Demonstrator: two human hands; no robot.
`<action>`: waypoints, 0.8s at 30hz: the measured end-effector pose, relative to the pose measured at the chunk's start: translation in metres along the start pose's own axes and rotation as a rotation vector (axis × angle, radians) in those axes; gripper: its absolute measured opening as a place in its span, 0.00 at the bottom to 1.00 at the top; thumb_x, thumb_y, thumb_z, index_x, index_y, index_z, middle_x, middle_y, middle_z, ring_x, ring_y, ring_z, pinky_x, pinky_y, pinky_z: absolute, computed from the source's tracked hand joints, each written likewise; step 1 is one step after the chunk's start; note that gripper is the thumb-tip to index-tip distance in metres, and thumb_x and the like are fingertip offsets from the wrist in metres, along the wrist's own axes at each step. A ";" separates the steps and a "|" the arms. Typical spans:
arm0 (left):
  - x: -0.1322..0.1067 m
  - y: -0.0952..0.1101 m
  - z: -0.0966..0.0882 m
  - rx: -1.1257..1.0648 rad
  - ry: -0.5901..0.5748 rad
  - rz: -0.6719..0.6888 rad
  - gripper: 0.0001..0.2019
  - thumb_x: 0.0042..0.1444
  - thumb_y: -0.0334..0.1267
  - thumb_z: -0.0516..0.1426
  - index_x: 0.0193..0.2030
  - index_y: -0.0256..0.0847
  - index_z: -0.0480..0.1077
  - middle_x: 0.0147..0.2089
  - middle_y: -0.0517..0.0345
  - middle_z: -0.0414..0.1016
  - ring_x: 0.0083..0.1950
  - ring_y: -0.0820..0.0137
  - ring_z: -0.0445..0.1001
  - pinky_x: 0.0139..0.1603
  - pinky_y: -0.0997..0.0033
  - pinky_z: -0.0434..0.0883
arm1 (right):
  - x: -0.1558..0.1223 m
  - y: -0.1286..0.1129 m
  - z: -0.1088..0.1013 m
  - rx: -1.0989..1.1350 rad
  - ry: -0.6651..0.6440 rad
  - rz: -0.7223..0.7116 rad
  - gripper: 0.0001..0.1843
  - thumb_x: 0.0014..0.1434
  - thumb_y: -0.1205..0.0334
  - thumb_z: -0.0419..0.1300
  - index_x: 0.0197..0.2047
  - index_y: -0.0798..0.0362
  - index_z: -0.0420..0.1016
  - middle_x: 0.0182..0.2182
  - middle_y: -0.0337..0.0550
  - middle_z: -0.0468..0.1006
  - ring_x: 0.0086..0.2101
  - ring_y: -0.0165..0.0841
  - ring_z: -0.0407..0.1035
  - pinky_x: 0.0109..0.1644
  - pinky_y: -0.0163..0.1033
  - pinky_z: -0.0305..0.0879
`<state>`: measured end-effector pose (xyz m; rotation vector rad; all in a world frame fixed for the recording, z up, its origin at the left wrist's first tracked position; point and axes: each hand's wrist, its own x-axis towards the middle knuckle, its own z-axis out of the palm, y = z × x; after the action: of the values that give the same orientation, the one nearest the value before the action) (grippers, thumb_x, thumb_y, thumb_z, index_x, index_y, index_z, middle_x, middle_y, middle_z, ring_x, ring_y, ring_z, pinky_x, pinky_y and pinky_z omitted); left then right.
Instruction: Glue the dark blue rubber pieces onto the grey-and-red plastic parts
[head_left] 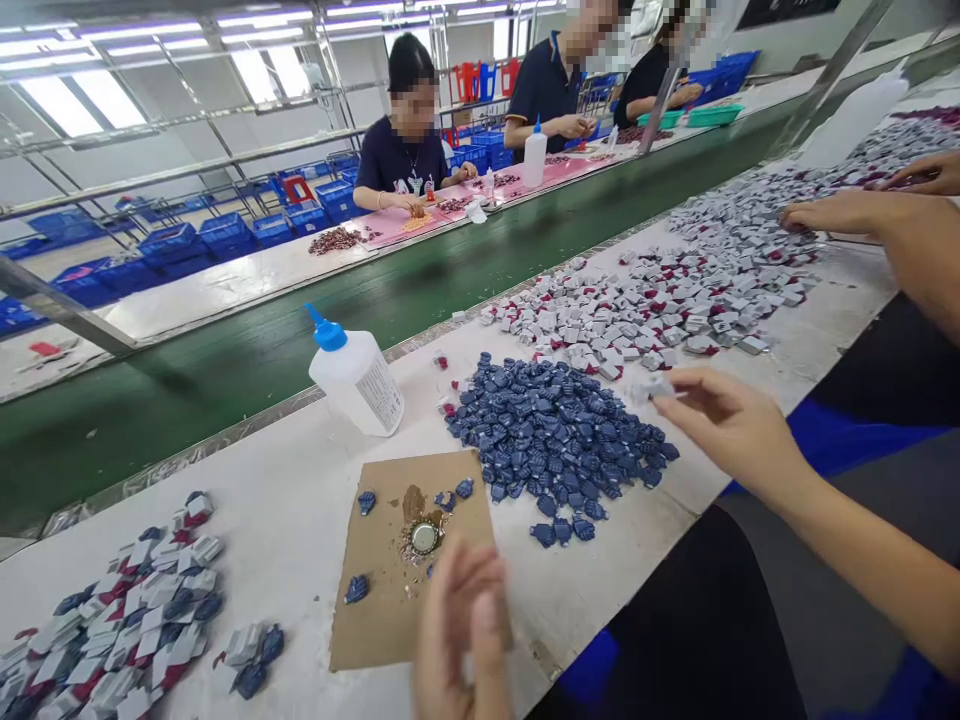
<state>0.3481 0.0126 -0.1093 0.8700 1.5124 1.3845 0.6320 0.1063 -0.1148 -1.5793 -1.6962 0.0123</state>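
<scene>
My right hand [731, 430] pinches a small grey-white plastic piece [651, 388] between thumb and fingertips, just off the right edge of a heap of dark blue moulded pieces [555, 430]. Low in the picture, my left hand [466, 630] is slightly blurred, its fingers loosely bent and the thumb apart; I make out nothing held in it. It hovers over the lower right of a brown cardboard sheet [375, 610]. On that sheet are a metal bottle cap [424, 538], a wet brown stain around it and several blue pieces [357, 588].
Behind the cardboard stands a white bottle with a blue nozzle [358, 380]. Joined grey, red and blue pieces [127, 620] are heaped at left. Grey-white pieces [645, 310] spread at right, near a co-worker's hands [862, 215]. Beyond runs a green conveyor belt [300, 335], with people seated opposite.
</scene>
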 end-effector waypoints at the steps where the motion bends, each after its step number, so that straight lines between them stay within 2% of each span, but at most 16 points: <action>1: -0.001 0.004 0.016 -0.167 -0.186 -0.194 0.24 0.54 0.54 0.56 0.52 0.41 0.71 0.40 0.49 0.79 0.36 0.65 0.77 0.34 0.68 0.73 | -0.007 -0.020 0.000 0.090 -0.087 -0.058 0.10 0.60 0.56 0.56 0.41 0.52 0.70 0.33 0.44 0.75 0.31 0.31 0.71 0.33 0.34 0.69; 3: -0.002 0.008 0.035 -0.434 -0.520 -0.506 0.31 0.50 0.62 0.55 0.47 0.36 0.74 0.35 0.46 0.80 0.31 0.65 0.77 0.24 0.72 0.72 | -0.020 -0.057 0.000 0.317 -0.246 -0.281 0.07 0.61 0.60 0.57 0.42 0.50 0.72 0.37 0.44 0.75 0.38 0.31 0.72 0.39 0.33 0.70; 4: -0.002 0.009 0.039 -0.513 -0.613 -0.590 0.32 0.49 0.63 0.55 0.44 0.34 0.76 0.33 0.45 0.80 0.30 0.66 0.77 0.24 0.73 0.72 | -0.025 -0.072 0.001 0.384 -0.290 -0.381 0.07 0.61 0.61 0.57 0.44 0.48 0.72 0.39 0.44 0.75 0.40 0.31 0.71 0.40 0.32 0.71; 5: -0.002 0.009 0.038 -0.558 -0.650 -0.621 0.31 0.48 0.63 0.56 0.42 0.33 0.77 0.33 0.46 0.80 0.32 0.66 0.77 0.24 0.75 0.73 | -0.030 -0.083 0.003 0.426 -0.309 -0.469 0.08 0.61 0.63 0.57 0.45 0.47 0.72 0.39 0.44 0.74 0.41 0.31 0.71 0.42 0.32 0.71; 8: -0.003 0.005 0.025 -0.583 -0.567 -0.522 0.22 0.49 0.55 0.61 0.38 0.34 0.78 0.33 0.50 0.79 0.35 0.69 0.77 0.27 0.79 0.74 | -0.037 -0.095 0.014 0.408 -0.335 -0.608 0.13 0.62 0.66 0.55 0.49 0.45 0.72 0.42 0.45 0.74 0.44 0.32 0.69 0.46 0.37 0.70; 11: -0.005 0.000 0.010 -0.595 -0.475 -0.486 0.19 0.46 0.48 0.65 0.39 0.35 0.77 0.36 0.50 0.80 0.37 0.70 0.77 0.27 0.80 0.74 | -0.037 -0.087 0.025 0.334 -0.409 -0.682 0.16 0.63 0.66 0.54 0.54 0.44 0.69 0.47 0.45 0.73 0.48 0.34 0.67 0.50 0.40 0.68; 13: -0.005 -0.002 0.003 -0.620 -0.426 -0.497 0.19 0.44 0.44 0.67 0.40 0.35 0.74 0.40 0.49 0.80 0.36 0.69 0.78 0.27 0.81 0.73 | -0.035 -0.078 0.030 0.223 -0.407 -0.649 0.16 0.64 0.64 0.54 0.55 0.47 0.67 0.45 0.46 0.73 0.45 0.33 0.69 0.46 0.38 0.69; 16: -0.003 -0.002 -0.004 -0.656 -0.321 -0.518 0.14 0.45 0.36 0.65 0.37 0.37 0.68 0.46 0.49 0.78 0.34 0.70 0.79 0.23 0.81 0.72 | -0.036 -0.061 0.034 -0.037 -0.373 -0.578 0.14 0.64 0.56 0.54 0.50 0.52 0.69 0.35 0.44 0.74 0.35 0.33 0.71 0.36 0.37 0.68; 18: 0.000 0.000 -0.007 -0.667 -0.240 -0.522 0.11 0.48 0.32 0.61 0.37 0.38 0.65 0.44 0.51 0.78 0.32 0.71 0.78 0.21 0.81 0.72 | -0.039 -0.052 0.035 -0.162 -0.406 -0.599 0.16 0.65 0.52 0.51 0.47 0.54 0.71 0.31 0.43 0.73 0.31 0.33 0.71 0.31 0.37 0.66; 20: 0.003 0.002 -0.009 -0.686 -0.167 -0.520 0.11 0.50 0.31 0.57 0.42 0.38 0.65 0.40 0.53 0.78 0.30 0.72 0.76 0.21 0.80 0.72 | -0.043 -0.046 0.036 -0.221 -0.442 -0.634 0.18 0.67 0.52 0.48 0.48 0.55 0.71 0.31 0.42 0.73 0.30 0.32 0.71 0.29 0.36 0.65; 22: 0.006 0.002 -0.011 -0.728 -0.122 -0.531 0.13 0.52 0.34 0.56 0.46 0.37 0.65 0.35 0.55 0.76 0.27 0.75 0.73 0.18 0.81 0.70 | -0.046 -0.047 0.036 -0.248 -0.449 -0.663 0.18 0.68 0.55 0.45 0.50 0.55 0.70 0.30 0.42 0.73 0.29 0.30 0.71 0.28 0.34 0.64; 24: 0.009 0.000 -0.013 -0.759 -0.105 -0.564 0.15 0.52 0.38 0.59 0.45 0.37 0.67 0.30 0.58 0.73 0.23 0.77 0.69 0.14 0.84 0.65 | -0.050 -0.053 0.036 -0.275 -0.444 -0.706 0.18 0.69 0.59 0.44 0.51 0.54 0.71 0.30 0.42 0.72 0.27 0.29 0.70 0.27 0.33 0.63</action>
<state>0.3328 0.0157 -0.1112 0.0293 0.9139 1.2928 0.5633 0.0705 -0.1395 -1.1239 -2.6254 -0.2528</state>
